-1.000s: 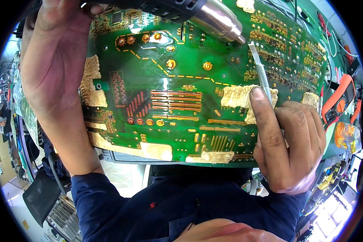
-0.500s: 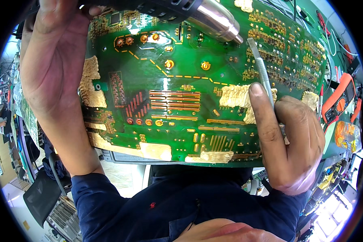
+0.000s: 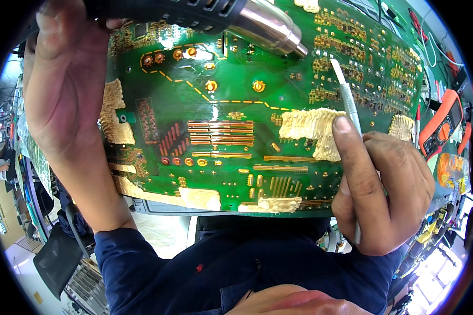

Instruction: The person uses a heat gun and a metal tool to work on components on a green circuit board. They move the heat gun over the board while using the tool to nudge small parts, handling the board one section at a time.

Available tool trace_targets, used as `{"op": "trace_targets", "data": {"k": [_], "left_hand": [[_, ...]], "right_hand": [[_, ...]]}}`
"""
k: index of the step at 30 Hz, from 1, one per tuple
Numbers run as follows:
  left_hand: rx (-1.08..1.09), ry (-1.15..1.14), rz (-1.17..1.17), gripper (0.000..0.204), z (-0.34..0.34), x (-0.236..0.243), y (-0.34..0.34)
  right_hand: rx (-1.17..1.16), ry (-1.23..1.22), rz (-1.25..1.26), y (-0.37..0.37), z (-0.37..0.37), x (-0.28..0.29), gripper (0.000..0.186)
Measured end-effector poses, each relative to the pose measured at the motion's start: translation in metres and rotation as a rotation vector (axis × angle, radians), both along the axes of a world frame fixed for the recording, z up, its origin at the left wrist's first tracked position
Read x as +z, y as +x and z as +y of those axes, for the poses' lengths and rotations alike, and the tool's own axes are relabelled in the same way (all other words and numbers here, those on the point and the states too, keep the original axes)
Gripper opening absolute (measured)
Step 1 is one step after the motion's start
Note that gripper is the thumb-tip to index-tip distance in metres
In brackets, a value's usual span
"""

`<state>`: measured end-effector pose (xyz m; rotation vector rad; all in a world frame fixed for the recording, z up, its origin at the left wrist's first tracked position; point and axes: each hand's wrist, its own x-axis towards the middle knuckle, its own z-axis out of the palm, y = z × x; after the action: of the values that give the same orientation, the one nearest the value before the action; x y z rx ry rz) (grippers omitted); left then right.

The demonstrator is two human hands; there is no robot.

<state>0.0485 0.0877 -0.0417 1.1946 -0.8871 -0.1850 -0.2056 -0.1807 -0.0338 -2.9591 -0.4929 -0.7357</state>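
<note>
A large green circuit board [image 3: 236, 68] with rows of gold and dark components lies in front of me. My left hand [image 3: 63, 73] is closed round the black body of a heat gun [image 3: 207, 16] at the upper left. Its metal nozzle [image 3: 273, 31] slants down to the right, the tip just above the board. My right hand [image 3: 378, 184] grips a slim metal scraper knife [image 3: 349, 102] with a pale flat blade. The blade tip points up and left, a little right of the nozzle. Cream-coloured patches [image 3: 310, 126] cover parts of the board, one beside my right index finger.
An orange and black multimeter [image 3: 444, 126] stands to the right, near a plastic bag with orange contents [image 3: 453, 170]. Cables [image 3: 431, 50] run along the green bench at the upper right. A black chair [image 3: 58, 257] is at the lower left.
The scraper knife has moved slightly right and down, its blade now farther from the nozzle. The heat gun and the board have shifted a little to the left in view.
</note>
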Motion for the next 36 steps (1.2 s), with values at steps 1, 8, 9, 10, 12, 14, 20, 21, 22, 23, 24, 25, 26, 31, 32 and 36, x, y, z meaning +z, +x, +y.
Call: {"op": "trace_targets", "data": {"k": [1,8,9,10,12,14,20,21,22,23,24,25,26,31,32,36], "left_hand": [[-0.001,-0.003,-0.001,0.068,-0.001,0.0,0.0],[-0.006,-0.006,-0.01,0.069,-0.005,0.002,-0.002],[-0.007,-0.004,-0.017,0.07,-0.007,0.001,-0.002],[-0.01,-0.004,-0.026,0.07,-0.008,0.002,-0.002],[-0.007,-0.008,-0.024,0.07,-0.008,0.004,-0.001],[0.009,-0.037,0.017,0.071,-0.008,0.008,-0.004],[0.019,-0.007,-0.042,0.072,-0.013,0.004,-0.007],[0.018,-0.006,-0.082,0.072,-0.018,0.004,-0.006],[0.029,-0.013,-0.115,0.072,-0.021,0.0,-0.007],[0.033,-0.021,-0.134,0.072,-0.025,-0.001,-0.008],[0.047,-0.022,-0.157,0.072,-0.026,-0.002,-0.01],[0.052,-0.024,-0.166,0.073,-0.027,-0.002,-0.013],[0.037,-0.003,-0.19,0.074,-0.027,-0.001,-0.013],[-0.025,0.099,-0.266,0.082,-0.03,0.003,-0.016],[-0.021,0.104,-0.26,0.084,-0.032,0.003,-0.018],[0.036,0.123,-0.252,0.092,-0.023,0.002,-0.021]], "right_hand": [[0.001,-0.002,-0.003,0.0,0.0,-0.001,0.039],[0.005,-0.057,0.014,0.003,-0.006,0.0,0.041],[0.012,-0.04,0.005,0.003,-0.008,0.001,0.04],[0.022,-0.022,-0.005,0.004,-0.008,0.001,0.04],[0.046,0.069,-0.036,0.003,-0.008,0.004,0.035],[0.067,0.157,-0.065,0.002,-0.01,0.008,0.03],[-0.031,0.394,-0.363,0.019,-0.058,-0.014,0.033],[-0.038,0.461,-0.362,0.02,-0.066,-0.01,0.034],[-0.001,0.602,-0.321,0.019,-0.072,-0.008,0.035],[0.037,0.75,-0.287,0.018,-0.077,-0.006,0.035],[0.083,0.906,-0.26,0.019,-0.084,-0.008,0.036],[0.092,1.034,-0.236,0.015,-0.092,-0.009,0.036],[0.086,1.061,-0.242,0.014,-0.093,-0.011,0.035],[0.098,1.05,-0.184,0.004,-0.09,-0.013,0.031],[0.09,1.022,-0.169,0.001,-0.086,-0.012,0.029],[-0.021,0.982,-0.205,0.004,-0.052,-0.021,0.026]]}}
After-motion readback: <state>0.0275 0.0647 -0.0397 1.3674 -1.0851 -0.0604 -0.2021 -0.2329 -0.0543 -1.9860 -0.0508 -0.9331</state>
